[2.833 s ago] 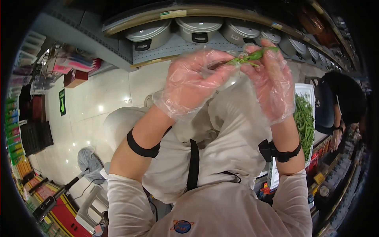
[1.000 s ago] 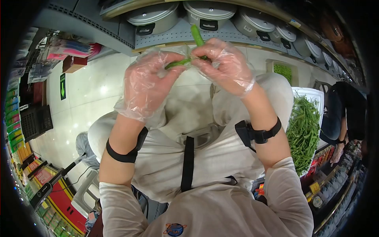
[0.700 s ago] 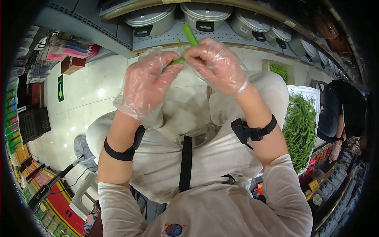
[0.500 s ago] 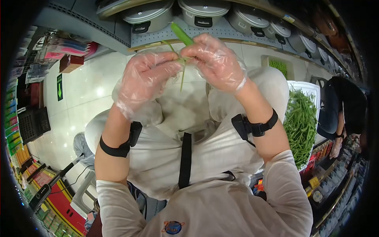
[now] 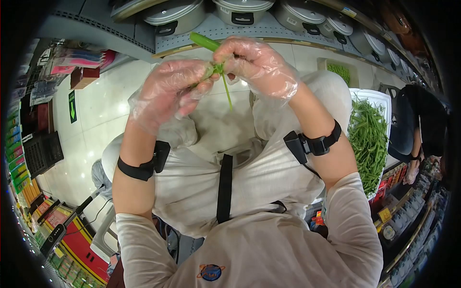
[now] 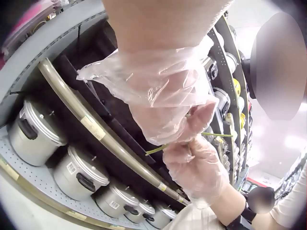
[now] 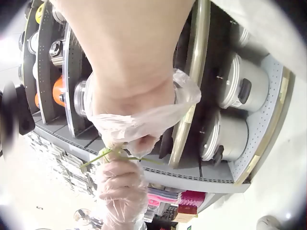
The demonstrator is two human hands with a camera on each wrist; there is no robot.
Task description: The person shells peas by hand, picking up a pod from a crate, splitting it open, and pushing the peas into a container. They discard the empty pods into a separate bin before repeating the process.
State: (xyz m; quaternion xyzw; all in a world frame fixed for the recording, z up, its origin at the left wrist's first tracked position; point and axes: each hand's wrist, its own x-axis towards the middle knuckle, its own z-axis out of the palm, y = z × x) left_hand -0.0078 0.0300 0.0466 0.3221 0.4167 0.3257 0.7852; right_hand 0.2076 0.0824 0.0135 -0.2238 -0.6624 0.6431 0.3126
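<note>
Both hands wear clear plastic gloves and meet above the lap. The right hand (image 5: 259,67) grips a thick green stalk (image 5: 205,42) whose end sticks out to the upper left. With thumb and fingers, the left hand (image 5: 168,91) pinches green leafy bits (image 5: 217,70) beside the right fingertips. A thin stem (image 5: 227,92) hangs down between the hands. In the left wrist view, thin green stem ends (image 6: 155,150) stick out where the left hand (image 6: 168,115) meets the right hand (image 6: 197,167). A thin stem (image 7: 97,158) also shows in the right wrist view.
A white tray (image 5: 387,120) of cut green stems stands at the right, beyond the knee. Behind it on the floor is a smaller container (image 5: 355,79) of green pieces. Silver pots (image 5: 242,14) line the shelf ahead. Another person (image 5: 425,115) is at the far right.
Both hands have moved left since the earliest frame. Over the last second the thick stalk has tilted leftward, and a thin stem has come to hang between the hands.
</note>
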